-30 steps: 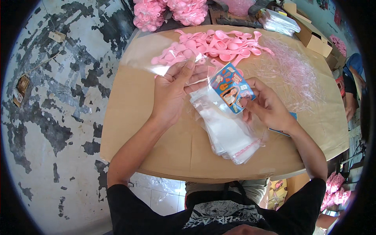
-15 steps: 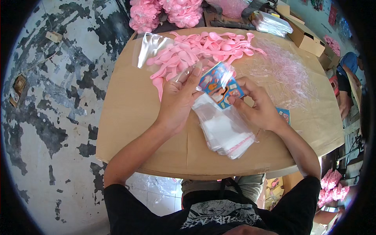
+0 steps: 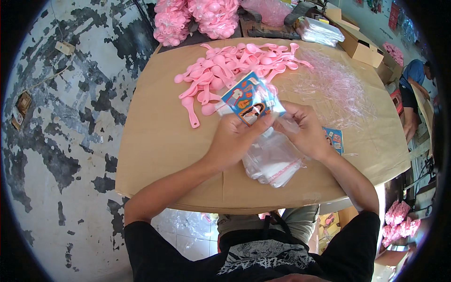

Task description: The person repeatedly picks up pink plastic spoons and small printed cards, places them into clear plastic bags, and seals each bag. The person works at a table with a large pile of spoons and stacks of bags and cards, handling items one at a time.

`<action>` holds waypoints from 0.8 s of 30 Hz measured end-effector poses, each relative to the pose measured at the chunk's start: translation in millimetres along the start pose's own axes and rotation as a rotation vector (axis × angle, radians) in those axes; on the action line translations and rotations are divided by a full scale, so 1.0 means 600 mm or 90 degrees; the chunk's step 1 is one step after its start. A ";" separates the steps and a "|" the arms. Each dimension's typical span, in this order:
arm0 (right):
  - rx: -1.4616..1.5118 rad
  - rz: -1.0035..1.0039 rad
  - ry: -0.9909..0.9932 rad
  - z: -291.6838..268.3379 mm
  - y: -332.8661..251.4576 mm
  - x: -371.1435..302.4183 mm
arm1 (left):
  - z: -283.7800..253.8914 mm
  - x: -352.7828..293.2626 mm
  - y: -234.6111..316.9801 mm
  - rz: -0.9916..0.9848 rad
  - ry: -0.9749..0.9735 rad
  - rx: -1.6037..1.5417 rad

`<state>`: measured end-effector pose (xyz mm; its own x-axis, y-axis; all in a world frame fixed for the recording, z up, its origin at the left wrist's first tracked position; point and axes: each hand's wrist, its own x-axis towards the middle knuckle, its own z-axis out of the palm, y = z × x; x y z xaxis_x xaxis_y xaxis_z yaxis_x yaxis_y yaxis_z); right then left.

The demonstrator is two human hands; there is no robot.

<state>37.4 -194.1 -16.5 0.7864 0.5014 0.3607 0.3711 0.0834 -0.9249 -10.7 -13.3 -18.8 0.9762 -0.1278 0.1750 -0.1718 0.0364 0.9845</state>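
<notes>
Tilted above the table, a blue printed card (image 3: 242,96) with colourful pictures sits at least partly in a clear plastic bag (image 3: 288,123). My left hand (image 3: 230,141) grips the card's lower edge, thumb on the front. At the card's right, my right hand (image 3: 307,128) is closed on the clear film of the bag. Right beneath both hands lies a stack of clear plastic bags (image 3: 272,162) with a pinkish strip along one edge. Loose pink plastic spoons (image 3: 225,68) are heaped beyond the hands. More blue cards (image 3: 334,138) lie beside my right wrist, partly hidden by it.
Thin clear plastic strips (image 3: 336,89) are strewn over the table's (image 3: 164,141) right side. Full bags of pink pieces (image 3: 213,16), a pile of clear packaging (image 3: 320,32) and an open cardboard box (image 3: 359,44) stand at the far edge. Another person (image 3: 413,89) sits at far right.
The bag film that hung from my left hand over the spoons now surrounds the card. My left hand has moved down and right onto the card; my right hand has shifted to the film.
</notes>
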 end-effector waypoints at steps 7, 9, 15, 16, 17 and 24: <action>0.070 0.090 -0.034 -0.009 -0.035 -0.004 | -0.002 0.002 0.021 0.131 0.003 -0.225; 0.020 0.089 -0.035 -0.011 -0.034 0.005 | -0.010 0.004 0.019 0.112 -0.006 -0.183; -0.177 -0.100 -0.080 -0.007 -0.026 0.047 | -0.035 -0.002 0.031 0.181 -0.024 0.032; -0.210 -0.096 -0.068 0.004 -0.033 0.070 | -0.060 0.006 0.018 0.145 0.061 -0.064; -0.210 0.024 -0.066 0.002 -0.044 0.112 | -0.079 0.017 0.022 0.130 0.101 -0.087; -0.838 -0.299 -0.073 -0.081 0.171 0.309 | -0.127 0.074 0.011 0.134 0.171 -0.167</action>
<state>245.2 -134.2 -38.9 0.4410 0.7246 0.5296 0.8197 -0.5655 0.0911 41.8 56.8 -5.3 0.9292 0.1705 0.3278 -0.3652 0.2897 0.8847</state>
